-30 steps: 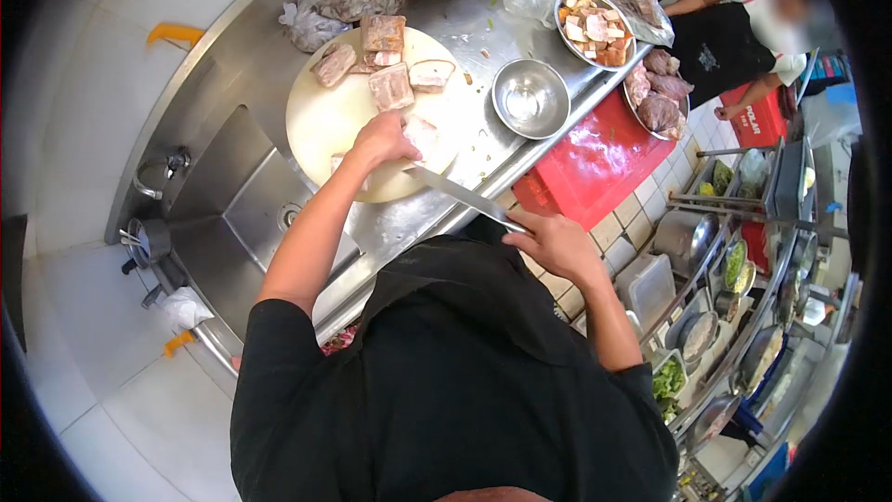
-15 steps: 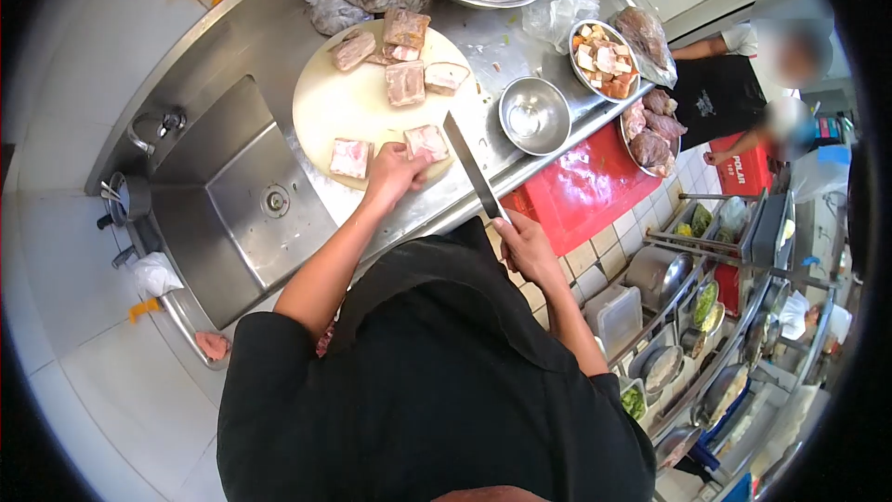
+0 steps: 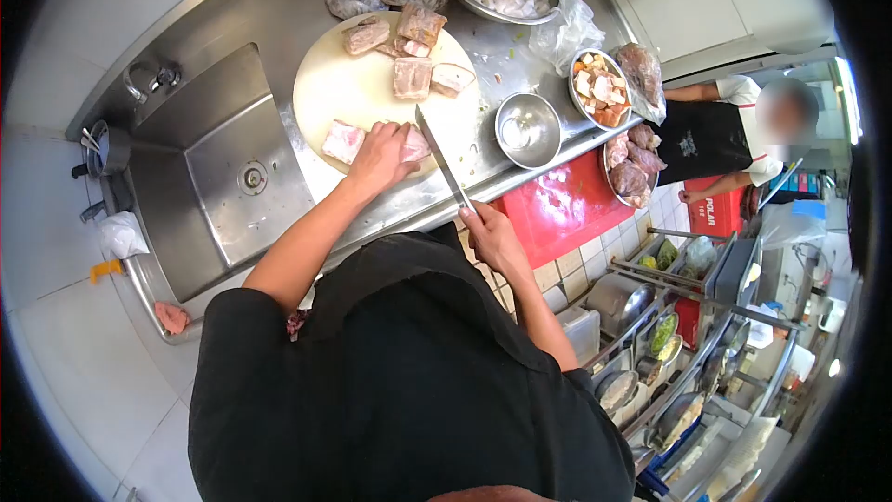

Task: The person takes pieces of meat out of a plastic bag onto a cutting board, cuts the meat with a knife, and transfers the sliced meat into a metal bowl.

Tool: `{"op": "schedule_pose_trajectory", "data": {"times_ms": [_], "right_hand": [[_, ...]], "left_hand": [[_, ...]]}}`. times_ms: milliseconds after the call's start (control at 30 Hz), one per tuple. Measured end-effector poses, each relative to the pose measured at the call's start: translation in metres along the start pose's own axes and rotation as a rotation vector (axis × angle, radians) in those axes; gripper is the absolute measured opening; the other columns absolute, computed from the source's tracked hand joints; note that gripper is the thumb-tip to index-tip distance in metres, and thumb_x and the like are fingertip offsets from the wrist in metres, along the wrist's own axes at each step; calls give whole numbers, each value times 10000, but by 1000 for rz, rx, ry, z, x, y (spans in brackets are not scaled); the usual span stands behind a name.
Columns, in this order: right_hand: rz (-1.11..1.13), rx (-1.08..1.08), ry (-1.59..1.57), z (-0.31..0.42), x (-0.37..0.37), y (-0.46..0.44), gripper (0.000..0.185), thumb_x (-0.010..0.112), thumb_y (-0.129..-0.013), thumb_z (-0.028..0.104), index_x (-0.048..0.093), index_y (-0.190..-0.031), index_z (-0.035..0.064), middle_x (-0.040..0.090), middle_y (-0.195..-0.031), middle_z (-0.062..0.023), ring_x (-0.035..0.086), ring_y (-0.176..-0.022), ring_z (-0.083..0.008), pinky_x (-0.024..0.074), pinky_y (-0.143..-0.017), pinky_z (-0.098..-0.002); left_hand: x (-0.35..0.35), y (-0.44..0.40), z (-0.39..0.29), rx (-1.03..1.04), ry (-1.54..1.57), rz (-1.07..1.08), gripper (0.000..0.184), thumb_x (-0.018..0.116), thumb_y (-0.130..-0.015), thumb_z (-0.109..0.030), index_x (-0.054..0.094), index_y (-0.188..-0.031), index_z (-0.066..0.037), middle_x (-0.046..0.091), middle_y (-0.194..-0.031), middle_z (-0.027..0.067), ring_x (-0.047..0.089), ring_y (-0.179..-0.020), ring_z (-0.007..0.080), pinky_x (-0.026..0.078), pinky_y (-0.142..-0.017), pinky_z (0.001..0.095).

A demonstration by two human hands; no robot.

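My right hand [image 3: 495, 238] is closed around the handle of a long kitchen knife [image 3: 440, 156]. Its blade points up and left across the round white cutting board [image 3: 321, 84], beside the right side of a piece of pale pink meat [image 3: 415, 144]. My left hand [image 3: 378, 161] holds that piece with its fingers, covering part of it. Just left of those fingers lies another piece of fatty meat [image 3: 344, 141]. Several thicker chunks of meat [image 3: 412, 79] are grouped on the far part of the board.
A metal bowl [image 3: 528, 131] stands right of the board. Beyond it are a bowl of cut meat cubes [image 3: 599, 88] and a bowl of larger meat pieces [image 3: 634, 167]. A sink [image 3: 209, 167] is at left. Another person in a black apron [image 3: 692, 141] stands at right.
My left hand has shifted onto the near meat piece, covering more of it. The knife blade has come closer to that piece. The whole view has turned slightly.
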State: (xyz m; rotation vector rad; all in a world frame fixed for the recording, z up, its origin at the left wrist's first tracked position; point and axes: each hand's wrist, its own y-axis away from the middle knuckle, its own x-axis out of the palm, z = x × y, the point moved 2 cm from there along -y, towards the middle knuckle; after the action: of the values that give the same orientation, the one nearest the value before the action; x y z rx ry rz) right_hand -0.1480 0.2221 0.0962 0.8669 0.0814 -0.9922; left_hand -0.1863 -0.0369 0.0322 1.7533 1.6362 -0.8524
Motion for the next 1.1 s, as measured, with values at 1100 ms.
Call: {"op": "schedule_pose_trajectory", "data": {"times_ms": [1100], "right_hand": [[-39,3,232,47,1,-20,524,431,-1094,440,665,-1284,13,668,-1134,-346,604,-1166,-517,494,-971,-526]], "left_hand": [[10,1,9,220,137,-279,257,709,-784,-105,674,-1027,-29,632,-1080,120,595,-1048,343,494,-892,453]]}}
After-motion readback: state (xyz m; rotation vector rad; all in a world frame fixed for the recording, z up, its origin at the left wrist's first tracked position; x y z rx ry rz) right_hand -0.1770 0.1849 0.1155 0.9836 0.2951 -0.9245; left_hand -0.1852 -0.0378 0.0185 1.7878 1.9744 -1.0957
